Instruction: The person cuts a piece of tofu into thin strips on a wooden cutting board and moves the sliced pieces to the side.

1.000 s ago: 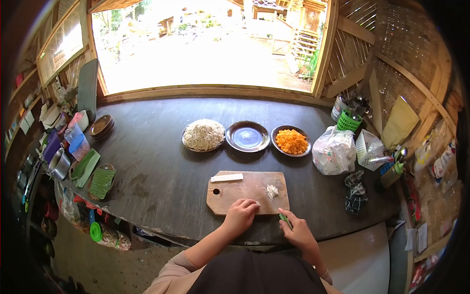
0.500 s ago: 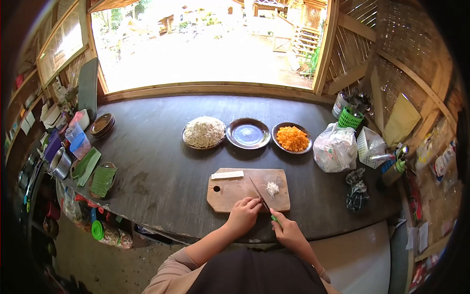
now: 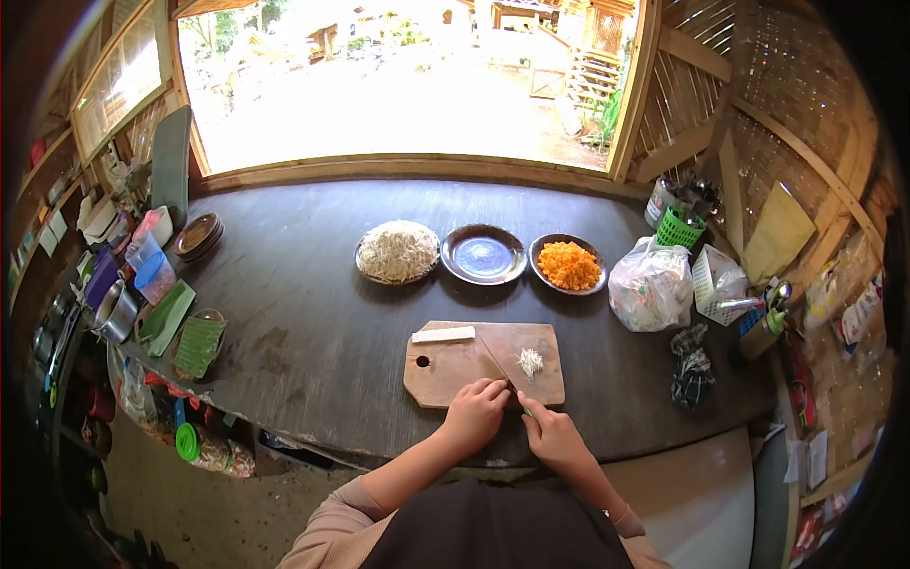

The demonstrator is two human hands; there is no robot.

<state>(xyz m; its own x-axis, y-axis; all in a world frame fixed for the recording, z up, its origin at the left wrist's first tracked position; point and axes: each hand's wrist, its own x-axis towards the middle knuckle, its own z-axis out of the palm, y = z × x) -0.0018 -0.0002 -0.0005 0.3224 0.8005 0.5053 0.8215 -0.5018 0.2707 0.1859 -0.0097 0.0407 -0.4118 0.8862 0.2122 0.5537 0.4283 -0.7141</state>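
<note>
My right hand point(image 3: 553, 434) is wrapped round the green handle of a knife point(image 3: 497, 360). The thin blade slants up and left across a wooden cutting board point(image 3: 431, 386). Against the blade, near the board's front edge, rest the curled fingers of my left hand point(image 3: 476, 413); whatever they pinch is hidden beneath them. A whitish flat strip point(image 3: 444, 334) lies along the board's far left edge. Right of the blade sits a small heap of thin white shreds point(image 3: 530, 361).
Behind the board stand a plate heaped with pale shreds point(image 3: 399, 250), a bare dark plate point(image 3: 483, 254) and a plate of orange pieces point(image 3: 569, 266). A white plastic bag point(image 3: 650, 284) and a dark crumpled cloth point(image 3: 693, 365) lie right. Banana leaf pieces point(image 3: 199, 348) lie left.
The knife has shifted slightly left and its handle has come closer to my left fingers. Less of the green handle shows. The whole view has shifted slightly.
</note>
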